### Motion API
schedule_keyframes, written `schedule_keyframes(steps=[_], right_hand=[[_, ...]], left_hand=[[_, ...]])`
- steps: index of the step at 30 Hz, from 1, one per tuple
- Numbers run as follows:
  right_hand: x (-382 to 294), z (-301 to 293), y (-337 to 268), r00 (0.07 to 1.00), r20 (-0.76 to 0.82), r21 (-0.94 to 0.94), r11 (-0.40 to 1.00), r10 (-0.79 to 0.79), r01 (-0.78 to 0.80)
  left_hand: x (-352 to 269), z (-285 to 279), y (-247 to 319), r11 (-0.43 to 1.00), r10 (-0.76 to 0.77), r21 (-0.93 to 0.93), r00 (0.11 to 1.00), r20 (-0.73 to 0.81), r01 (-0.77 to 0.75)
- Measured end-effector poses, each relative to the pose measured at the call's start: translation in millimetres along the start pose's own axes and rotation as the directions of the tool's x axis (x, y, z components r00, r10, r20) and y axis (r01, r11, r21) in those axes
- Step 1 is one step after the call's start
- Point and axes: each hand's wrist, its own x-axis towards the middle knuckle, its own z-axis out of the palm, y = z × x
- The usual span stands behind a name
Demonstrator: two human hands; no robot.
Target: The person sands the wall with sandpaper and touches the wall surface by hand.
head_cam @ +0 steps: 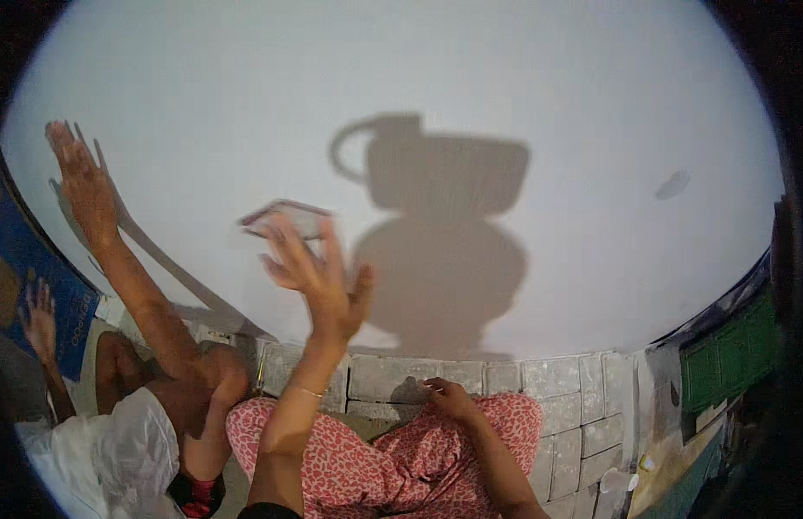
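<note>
My left hand [310,259] is raised in front of a broad white surface [603,130], blurred, with its fingers spread. At its fingertips is a thin, dark-edged, four-sided outline [296,209]; whether the hand holds it is unclear. My right hand [450,397] rests low by my knee, over pink leopard-patterned trousers [369,467], fingers bent. Something small and pale shows at its fingertips, too small to make out. A large grey shadow [440,272] of a head wearing a device falls on the white surface.
At left, another person's hand [87,188] reaches to the white surface; a further hand [39,321] shows beside a blue printed sheet [57,292]. Grey bricks [388,379] line the surface's lower edge. A white cup [617,481] and a green panel [732,344] are at right.
</note>
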Motion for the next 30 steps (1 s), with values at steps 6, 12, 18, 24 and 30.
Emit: schedule_keyframes(steps=[6, 12, 18, 24, 30], right_hand=[[4.6, 2.1, 1.4, 0.98, 0.096, 0.052, 0.982, 0.176, -0.181], [4.5, 3.4, -4.0, 0.993, 0.065, 0.032, 0.995, 0.094, -0.096], [4.5, 1.3, 0.8, 0.992, 0.07, 0.074, 0.992, 0.101, -0.106], [5.8, 2.8, 15.9, 0.989, 0.067, 0.088, 0.987, 0.132, -0.137], [7.2, 5.4, 21.9, 0.99, 0.069, 0.031, 0.991, 0.124, -0.127]], left_hand=[[-33.4, 23.8, 38.4, 0.886, 0.438, 0.009, 0.845, 0.308, -0.463], [16.2, -2.2, -5.1, 0.933, 0.314, 0.139, 0.94, 0.131, -0.331], [49.8, -32.8, -47.7, 0.999, -0.035, 0.006, 0.987, -0.158, 0.037], [22.5, -1.7, 1.0, 0.975, 0.22, 0.019, 0.975, 0.016, -0.22], [-14.5, 20.0, 41.3, 0.801, 0.564, 0.022, 0.766, 0.309, -0.599]])
